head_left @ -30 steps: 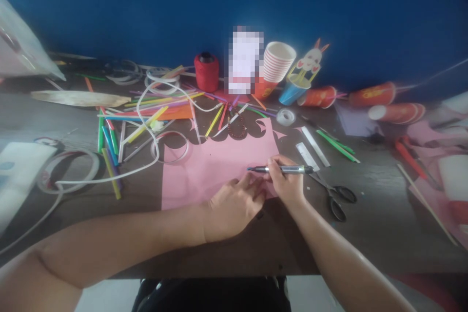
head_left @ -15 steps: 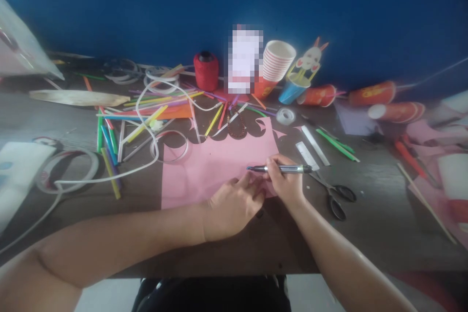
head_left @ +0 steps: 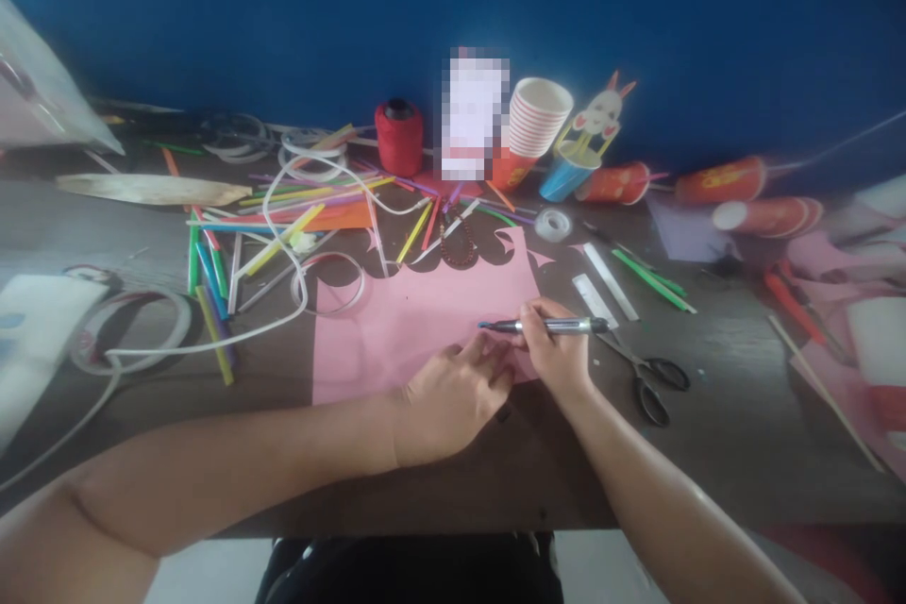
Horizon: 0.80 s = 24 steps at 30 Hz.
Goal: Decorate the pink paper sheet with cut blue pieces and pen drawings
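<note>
A pink paper sheet (head_left: 417, 321) with a scalloped cut top edge lies on the dark table (head_left: 708, 434) in front of me. My right hand (head_left: 556, 354) grips a dark marker pen (head_left: 545, 327), held flat with its tip pointing left over the sheet's lower right part. My left hand (head_left: 449, 401) rests on the sheet's bottom right corner, fingers curled and pressing on the paper, touching my right hand.
Black scissors (head_left: 647, 382) and two white rulers (head_left: 601, 288) lie right of my hand. Coloured straws (head_left: 283, 226), white cable (head_left: 283, 302) and tape rings (head_left: 134, 330) are left. A red thread spool (head_left: 400, 137), stacked paper cups (head_left: 538, 118), a tape roll (head_left: 553, 225) and red cups (head_left: 722, 184) line the back.
</note>
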{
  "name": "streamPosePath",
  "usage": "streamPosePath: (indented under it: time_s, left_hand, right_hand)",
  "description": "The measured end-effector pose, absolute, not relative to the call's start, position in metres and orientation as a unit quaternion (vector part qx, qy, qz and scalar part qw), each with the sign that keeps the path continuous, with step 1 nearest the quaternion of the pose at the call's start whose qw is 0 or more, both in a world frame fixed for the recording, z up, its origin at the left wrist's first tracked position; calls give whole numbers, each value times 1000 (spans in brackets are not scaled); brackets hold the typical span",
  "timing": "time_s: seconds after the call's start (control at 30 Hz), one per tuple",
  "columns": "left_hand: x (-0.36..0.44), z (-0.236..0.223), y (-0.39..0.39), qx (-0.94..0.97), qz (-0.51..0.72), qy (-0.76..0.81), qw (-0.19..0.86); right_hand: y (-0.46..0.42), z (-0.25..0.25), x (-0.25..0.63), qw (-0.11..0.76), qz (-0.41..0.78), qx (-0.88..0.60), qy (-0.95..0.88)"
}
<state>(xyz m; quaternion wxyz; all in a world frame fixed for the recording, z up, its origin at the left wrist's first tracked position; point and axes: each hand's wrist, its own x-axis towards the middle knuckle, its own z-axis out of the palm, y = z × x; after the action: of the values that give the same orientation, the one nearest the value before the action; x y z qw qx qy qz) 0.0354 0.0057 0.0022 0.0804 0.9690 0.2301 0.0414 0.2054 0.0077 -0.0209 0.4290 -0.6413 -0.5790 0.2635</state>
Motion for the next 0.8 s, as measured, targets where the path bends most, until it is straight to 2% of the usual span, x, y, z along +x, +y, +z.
streamPosePath:
  time_s: [0.8]
  left_hand:
    - [36,2,5,969,30,233,71]
  right_hand:
    - [9,-18,205,435,267,-638,-577]
